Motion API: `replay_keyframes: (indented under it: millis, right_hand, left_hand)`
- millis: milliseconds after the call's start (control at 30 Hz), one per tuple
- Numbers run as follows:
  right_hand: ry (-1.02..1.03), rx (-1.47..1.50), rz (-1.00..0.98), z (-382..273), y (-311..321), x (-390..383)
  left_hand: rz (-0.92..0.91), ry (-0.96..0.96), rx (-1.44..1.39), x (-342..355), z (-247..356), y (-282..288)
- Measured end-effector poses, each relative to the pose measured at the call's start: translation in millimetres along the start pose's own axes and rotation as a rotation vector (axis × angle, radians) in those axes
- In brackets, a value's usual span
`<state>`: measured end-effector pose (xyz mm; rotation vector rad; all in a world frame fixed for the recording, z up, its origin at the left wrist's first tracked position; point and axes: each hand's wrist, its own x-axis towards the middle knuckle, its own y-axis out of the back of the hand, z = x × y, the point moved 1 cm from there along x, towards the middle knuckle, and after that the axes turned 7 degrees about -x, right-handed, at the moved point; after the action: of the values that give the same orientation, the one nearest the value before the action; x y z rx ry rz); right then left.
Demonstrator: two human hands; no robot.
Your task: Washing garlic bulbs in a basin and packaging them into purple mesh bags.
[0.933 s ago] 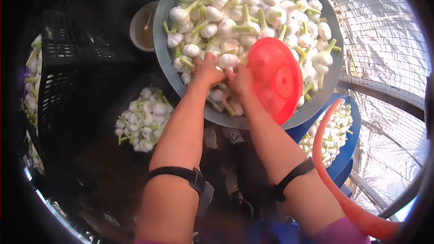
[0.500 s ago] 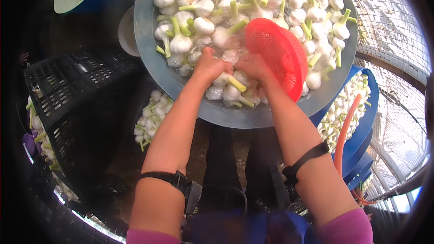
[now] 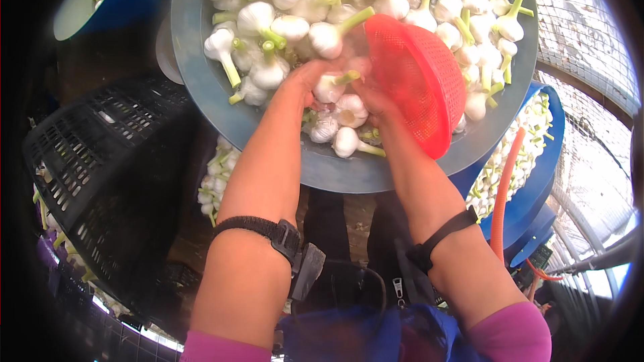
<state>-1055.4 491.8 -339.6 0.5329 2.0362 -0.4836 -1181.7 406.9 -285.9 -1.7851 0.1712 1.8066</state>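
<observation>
A wide grey-blue tub [image 3: 349, 177] holds water and many white garlic bulbs with short green stems. Both my hands reach down into it near its front. My left hand [image 3: 310, 80] curves around the left side of a garlic bulb [image 3: 327, 90]. On the other side of that bulb is my right hand [image 3: 374, 97], beside a red plastic strainer basket [image 3: 439, 87] tipped on its side. Blur and water hide most of my fingers, so their grip does not show. Loose bulbs [image 3: 350, 110] sit between my wrists.
Black slatted crates [image 3: 100, 121] stand at the left. A blue tub [image 3: 547, 154] of garlic and an orange hose [image 3: 504, 194] are at the right, near a wire mesh wall [image 3: 583, 33]. More garlic [image 3: 213, 184] lies below the tub's left edge.
My hands have shifted slightly, and the left has turned from a curled fist to curve around bulbs. Bulbs between my wrists have moved about. The view has shifted; the strainer is still tipped.
</observation>
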Motion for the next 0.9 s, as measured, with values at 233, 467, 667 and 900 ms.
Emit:
replay_keyframes:
  millis: [233,467,667,900]
  right_hand:
    - [0.027,0.332,-0.111,8.1,-13.8,-22.6]
    - [0.127,0.418,-0.022,-3.8,-16.9,-37.9]
    - [0.212,-0.052,0.092,-75.3,-7.3,-120.5]
    - [0.624,-0.438,-0.139,-90.6,-82.2,-244.0]
  left_hand:
    - [-0.226,0.126,-0.184,11.9,-11.7,19.0]
    - [-0.412,-0.176,-0.402,-10.5,-13.2,-4.1]
    - [-0.222,-0.610,-0.491,-87.6,-23.7,-38.3]
    - [-0.261,-1.088,-0.840,-216.9,-111.1,-18.6]
